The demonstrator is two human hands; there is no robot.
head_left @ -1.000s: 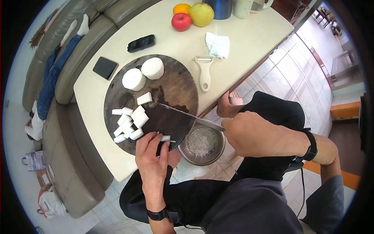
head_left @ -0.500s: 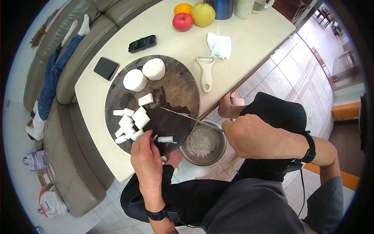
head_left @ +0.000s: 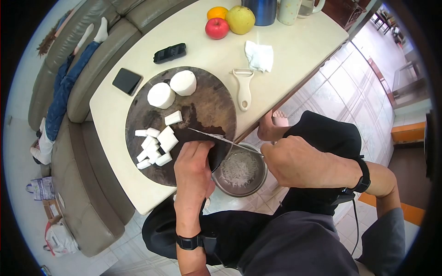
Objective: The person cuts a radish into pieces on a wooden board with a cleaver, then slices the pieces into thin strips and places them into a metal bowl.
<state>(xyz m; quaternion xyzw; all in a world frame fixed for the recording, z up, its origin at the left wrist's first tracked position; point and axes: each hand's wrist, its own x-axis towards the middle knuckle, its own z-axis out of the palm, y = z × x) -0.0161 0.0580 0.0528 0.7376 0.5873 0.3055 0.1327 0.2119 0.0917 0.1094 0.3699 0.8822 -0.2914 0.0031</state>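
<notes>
My right hand is closed round the handle of a knife. Its blade points left across the near right part of a round dark cutting board. My left hand lies over the board's near edge, below the blade, its fingers curled together; whatever is under them is hidden. To its left sits a loose pile of cut white radish pieces. One separate radish block lies farther up. Two thick radish rounds stand at the far side of the board.
Below the board's right edge, a metal bowl holds white shreds. On the table are a peeler, a white cloth, a phone, a black case, fruit and a blue container. A person's legs rest on the sofa.
My left hand has moved right and slightly up, its fingers curling over the spot where thin radish strips lay. The strips are now hidden. My right hand and the knife have barely moved.
</notes>
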